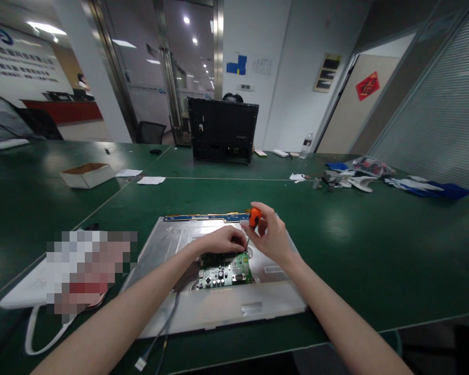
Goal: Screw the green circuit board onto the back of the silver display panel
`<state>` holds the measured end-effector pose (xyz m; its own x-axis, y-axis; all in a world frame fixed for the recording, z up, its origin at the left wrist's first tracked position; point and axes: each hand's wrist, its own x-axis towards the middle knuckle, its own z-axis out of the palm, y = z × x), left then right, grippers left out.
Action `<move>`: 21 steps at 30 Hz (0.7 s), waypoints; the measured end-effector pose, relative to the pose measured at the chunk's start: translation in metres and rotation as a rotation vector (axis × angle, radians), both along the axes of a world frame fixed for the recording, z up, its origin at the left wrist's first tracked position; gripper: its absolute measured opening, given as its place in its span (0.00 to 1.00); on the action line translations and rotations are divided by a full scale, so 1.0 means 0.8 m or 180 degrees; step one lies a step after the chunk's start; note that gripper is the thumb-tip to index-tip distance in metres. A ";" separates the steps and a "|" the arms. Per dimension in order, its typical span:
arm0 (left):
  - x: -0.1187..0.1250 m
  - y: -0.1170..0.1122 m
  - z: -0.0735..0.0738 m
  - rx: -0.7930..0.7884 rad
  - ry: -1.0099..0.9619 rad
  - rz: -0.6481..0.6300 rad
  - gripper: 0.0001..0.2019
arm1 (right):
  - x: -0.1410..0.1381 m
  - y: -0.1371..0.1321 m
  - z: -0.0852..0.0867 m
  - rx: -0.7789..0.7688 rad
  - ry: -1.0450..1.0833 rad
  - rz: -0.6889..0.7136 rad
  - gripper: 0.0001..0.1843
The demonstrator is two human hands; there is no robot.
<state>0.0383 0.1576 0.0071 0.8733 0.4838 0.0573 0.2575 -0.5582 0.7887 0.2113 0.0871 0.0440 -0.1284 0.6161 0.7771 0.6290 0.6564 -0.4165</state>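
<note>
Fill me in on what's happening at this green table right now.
A person is working on a flat silver panel lying on the green table. Their right hand holds an orange-handled screwdriver upright, its tip down near the top edge of a green circuit board mounted on the panel. The left hand rests on that same edge of the board, fingers beside the screwdriver tip. A cable trails from the board off the panel's near edge.
</note>
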 end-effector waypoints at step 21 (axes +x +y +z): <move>0.000 -0.002 0.002 -0.0059 -0.0016 -0.0014 0.06 | 0.000 -0.003 0.005 0.0209 -0.0032 -0.0107 0.22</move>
